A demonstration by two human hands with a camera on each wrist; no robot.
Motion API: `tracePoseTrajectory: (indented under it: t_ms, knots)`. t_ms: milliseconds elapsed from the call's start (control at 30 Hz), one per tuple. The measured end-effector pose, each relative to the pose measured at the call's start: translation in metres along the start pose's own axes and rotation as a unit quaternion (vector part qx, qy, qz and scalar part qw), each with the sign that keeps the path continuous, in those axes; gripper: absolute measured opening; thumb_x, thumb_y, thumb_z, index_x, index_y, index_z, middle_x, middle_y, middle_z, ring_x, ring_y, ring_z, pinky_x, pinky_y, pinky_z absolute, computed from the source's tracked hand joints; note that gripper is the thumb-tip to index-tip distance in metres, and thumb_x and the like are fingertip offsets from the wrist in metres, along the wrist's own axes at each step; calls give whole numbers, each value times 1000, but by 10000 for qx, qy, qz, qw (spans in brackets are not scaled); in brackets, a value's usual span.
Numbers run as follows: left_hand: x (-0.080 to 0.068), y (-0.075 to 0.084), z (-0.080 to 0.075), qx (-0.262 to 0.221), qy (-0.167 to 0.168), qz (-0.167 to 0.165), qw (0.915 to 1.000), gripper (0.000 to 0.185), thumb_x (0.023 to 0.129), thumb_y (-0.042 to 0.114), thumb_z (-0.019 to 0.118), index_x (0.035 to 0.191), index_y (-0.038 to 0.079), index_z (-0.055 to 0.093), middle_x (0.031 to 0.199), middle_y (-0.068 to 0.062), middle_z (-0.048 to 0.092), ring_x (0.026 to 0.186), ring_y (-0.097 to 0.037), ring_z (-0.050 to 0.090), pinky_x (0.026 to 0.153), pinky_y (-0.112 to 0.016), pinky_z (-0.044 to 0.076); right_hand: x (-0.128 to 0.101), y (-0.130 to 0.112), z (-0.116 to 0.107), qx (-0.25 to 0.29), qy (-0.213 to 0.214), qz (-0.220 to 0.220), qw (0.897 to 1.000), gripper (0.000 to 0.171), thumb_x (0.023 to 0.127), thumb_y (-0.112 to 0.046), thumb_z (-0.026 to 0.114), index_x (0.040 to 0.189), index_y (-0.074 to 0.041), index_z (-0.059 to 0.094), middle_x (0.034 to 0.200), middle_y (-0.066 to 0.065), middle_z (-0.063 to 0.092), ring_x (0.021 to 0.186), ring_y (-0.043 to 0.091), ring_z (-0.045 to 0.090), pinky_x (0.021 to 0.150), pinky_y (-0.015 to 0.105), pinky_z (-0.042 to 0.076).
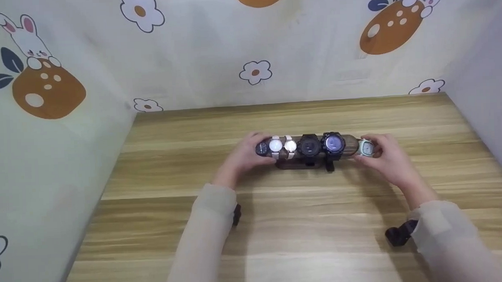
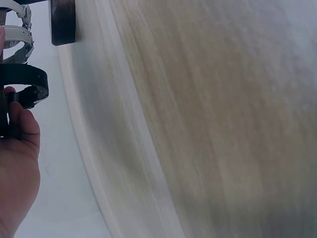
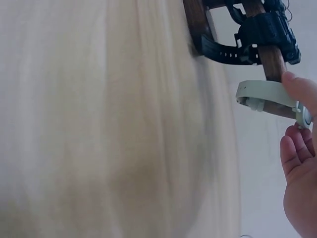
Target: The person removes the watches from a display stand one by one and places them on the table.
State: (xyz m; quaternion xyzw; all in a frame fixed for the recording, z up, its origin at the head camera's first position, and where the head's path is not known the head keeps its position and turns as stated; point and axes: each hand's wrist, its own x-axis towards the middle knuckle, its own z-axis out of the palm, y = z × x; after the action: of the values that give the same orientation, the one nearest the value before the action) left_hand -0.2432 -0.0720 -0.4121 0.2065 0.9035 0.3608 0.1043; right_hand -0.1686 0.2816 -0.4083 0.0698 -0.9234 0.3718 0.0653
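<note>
A wooden watch stand [image 1: 350,145] with a horizontal bar carries a row of wristwatches. At its left end my left hand [image 1: 246,153] grips the bar, fingers behind and thumb in front, around a small black watch [image 1: 261,148]. The left wrist view shows that thumb beside the black strap [image 2: 29,75]. At the opposite end my right hand [image 1: 387,156] pinches a mint-green watch [image 1: 366,148] by its case. In the right wrist view the mint strap [image 3: 265,91] loops around the bar's end, its lower part hanging below the bar.
Between the hands sit a white-faced watch [image 1: 275,145], a smaller pale-strapped watch [image 1: 290,146] and two bulky black watches [image 1: 309,146]. The stand's base [image 1: 295,164] rests on a wood-grain table [image 1: 295,223]. Patterned walls [image 1: 202,55] rise at the back and sides.
</note>
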Motion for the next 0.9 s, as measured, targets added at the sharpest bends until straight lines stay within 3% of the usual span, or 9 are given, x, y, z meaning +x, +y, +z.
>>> tracePoseTrajectory:
  t_ms: [133,467,600,767,900]
  knots:
    - [0,0,0,-53,34,-24,10000,77,69,30,81,137,16,48,140,-8,40,120,-27,44,101,-45,36,-5,8,3,276,133,106,9995,55,78,-15,75,124,5,52,101,17,52,83,22,50,66,16,44]
    - [1,-3,2,-156,81,189,9997,72,68,23,82,132,15,50,130,-7,49,114,-23,48,99,-41,38,-24,15,15,915,97,790,9926,62,80,-22,74,129,5,46,105,18,54,91,22,54,73,13,46]
    - [1,-3,4,-295,150,135,9994,71,67,22,82,130,17,51,126,-5,50,112,-21,49,99,-40,38,-29,15,19,967,-81,862,9915,64,80,-25,73,130,2,45,107,18,55,95,27,55,78,19,47]
    - [-1,-2,5,-437,240,75,9987,73,66,25,84,130,17,50,127,-5,49,113,-22,48,99,-42,38,-35,18,24,951,-273,836,9916,68,80,-31,73,132,0,44,113,20,55,101,31,54,88,36,45]
    - [-3,-3,5,-524,276,60,9982,81,65,28,84,135,15,46,133,-7,47,118,-24,46,102,-44,36,-37,21,29,934,-269,811,9920,65,80,-29,74,131,0,46,114,19,56,102,30,55,88,34,44]
